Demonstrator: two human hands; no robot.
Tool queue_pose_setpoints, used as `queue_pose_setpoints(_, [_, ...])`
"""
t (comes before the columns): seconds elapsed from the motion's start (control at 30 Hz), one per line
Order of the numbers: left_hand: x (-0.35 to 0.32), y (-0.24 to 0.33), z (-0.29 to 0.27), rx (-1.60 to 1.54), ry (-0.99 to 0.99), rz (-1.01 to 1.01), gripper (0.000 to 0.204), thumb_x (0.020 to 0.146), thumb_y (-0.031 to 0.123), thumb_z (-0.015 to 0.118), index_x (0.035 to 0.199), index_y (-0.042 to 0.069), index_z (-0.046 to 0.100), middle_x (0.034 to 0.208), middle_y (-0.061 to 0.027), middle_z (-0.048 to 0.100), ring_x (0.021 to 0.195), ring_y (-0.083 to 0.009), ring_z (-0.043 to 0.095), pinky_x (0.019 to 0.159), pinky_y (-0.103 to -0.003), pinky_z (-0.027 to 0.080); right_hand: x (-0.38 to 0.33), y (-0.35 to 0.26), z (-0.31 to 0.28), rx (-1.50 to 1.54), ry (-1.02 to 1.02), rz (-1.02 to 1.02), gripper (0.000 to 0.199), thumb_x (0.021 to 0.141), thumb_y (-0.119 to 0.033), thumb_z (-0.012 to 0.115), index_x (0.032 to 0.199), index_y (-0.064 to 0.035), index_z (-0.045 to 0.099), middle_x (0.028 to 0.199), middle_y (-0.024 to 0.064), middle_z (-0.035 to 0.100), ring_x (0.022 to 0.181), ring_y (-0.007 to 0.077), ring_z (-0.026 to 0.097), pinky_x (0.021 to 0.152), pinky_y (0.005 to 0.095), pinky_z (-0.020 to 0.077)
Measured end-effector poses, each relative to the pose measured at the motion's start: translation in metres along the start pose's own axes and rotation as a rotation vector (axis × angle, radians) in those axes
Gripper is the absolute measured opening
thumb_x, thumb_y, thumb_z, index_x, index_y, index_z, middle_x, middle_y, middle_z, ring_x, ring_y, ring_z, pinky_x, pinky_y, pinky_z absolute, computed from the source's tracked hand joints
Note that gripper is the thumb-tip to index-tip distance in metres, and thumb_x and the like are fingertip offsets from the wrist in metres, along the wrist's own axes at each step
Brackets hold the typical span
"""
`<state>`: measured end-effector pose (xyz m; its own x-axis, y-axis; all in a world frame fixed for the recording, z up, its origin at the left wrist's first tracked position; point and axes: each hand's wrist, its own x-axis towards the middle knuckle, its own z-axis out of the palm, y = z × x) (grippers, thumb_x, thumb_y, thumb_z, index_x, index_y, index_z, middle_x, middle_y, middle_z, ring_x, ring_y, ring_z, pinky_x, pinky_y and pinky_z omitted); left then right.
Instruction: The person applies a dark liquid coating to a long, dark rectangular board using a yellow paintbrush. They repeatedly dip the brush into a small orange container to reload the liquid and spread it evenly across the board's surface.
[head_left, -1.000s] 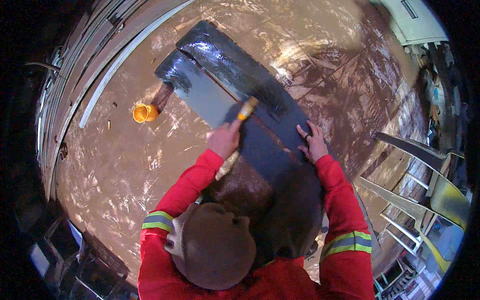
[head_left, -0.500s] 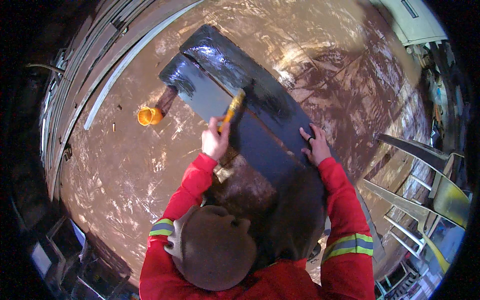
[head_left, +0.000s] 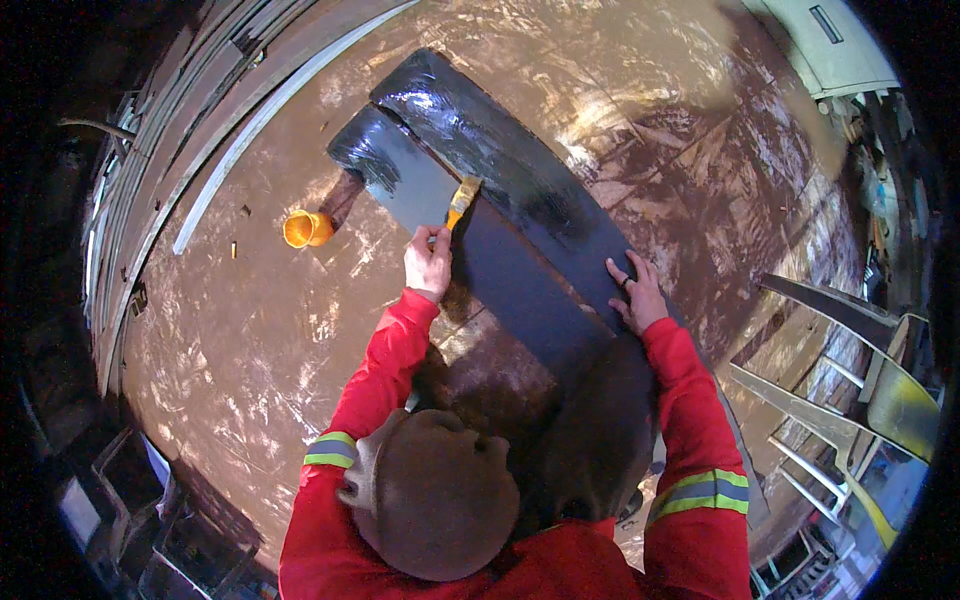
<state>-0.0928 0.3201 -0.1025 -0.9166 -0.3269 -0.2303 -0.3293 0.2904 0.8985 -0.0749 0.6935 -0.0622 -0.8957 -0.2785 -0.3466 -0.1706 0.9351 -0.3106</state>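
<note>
Brush (head_left: 462,197): flat, pale yellow-orange handle and ferrule, bristles down on the panel (head_left: 500,270). Left hand (head_left: 428,262) fist-closed around the handle, brush angled up and away from the person. Bristle tip sits on the flat grey strip, just beside the step up to the raised section.

Panel is a long dark slab lying diagonally on the floor (head_left: 250,380), running from upper left toward the person. Two levels: a raised strip on the right, glossy black and wet-looking with bright highlights; a lower strip on the left, matte grey-blue, smooth. Far end corners look rounded and shiny. Near end goes dull and dark, partly under the person's shadow.

Right hand (head_left: 640,297) flat on the panel's right edge, fingers spread, palm down, holding nothing. A dark ring shows on one finger.

Cup (head_left: 305,229): small, orange, round, lying on its side on the floor left of the panel, well apart from both hands.

Floor is brown, mottled, with glare patches, looks slick. Pale thin strip (head_left: 270,115) lies along the left. Metal frame (head_left: 840,420) of angled bars at right, grey, with a yellowish piece.

Sleeves red with reflective yellow-grey bands.
</note>
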Motion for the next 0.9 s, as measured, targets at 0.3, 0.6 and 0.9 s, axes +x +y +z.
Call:
queue_pose_setpoints(0.3, [0.014,0.019,-0.01,-0.07,-0.016,-0.114,0.02,0.095,0.023,0.057,0.093,0.003,0.06,0.056,-0.0061,0.055,0.051,-0.0121,0.054,0.049,-0.028,0.042,0.001,-0.001,-0.004,0.019,0.012,-0.012,0.079,0.068,-0.01,0.078,0.138,-0.0301,0.048,0.15,0.0117,0.029,0.136,0.0383,0.029,0.108,0.0465,0.0373])
queue_pose_setpoints(0.6, [-0.042,0.03,0.02,0.32,-0.197,0.222,0.023,0.093,0.028,0.057,0.093,0.005,0.06,0.076,-0.0197,0.064,0.07,-0.0382,0.064,0.062,-0.044,0.05,0.0,-0.003,-0.002,0.004,-0.024,0.029,0.081,0.068,-0.01,0.078,0.139,-0.0316,0.047,0.149,0.0109,0.029,0.136,0.0384,0.029,0.108,0.0462,0.0378])
queue_pose_setpoints(0.9, [-0.059,0.011,0.021,0.366,-0.228,0.245,0.02,0.096,0.031,0.051,0.099,0.012,0.056,0.076,-0.0191,0.065,0.068,-0.0433,0.062,0.061,-0.053,0.047,0.004,-0.003,-0.001,0.024,-0.018,-0.024,0.081,0.069,-0.011,0.078,0.14,-0.0312,0.045,0.148,0.0108,0.03,0.135,0.0372,0.03,0.107,0.0452,0.0398])
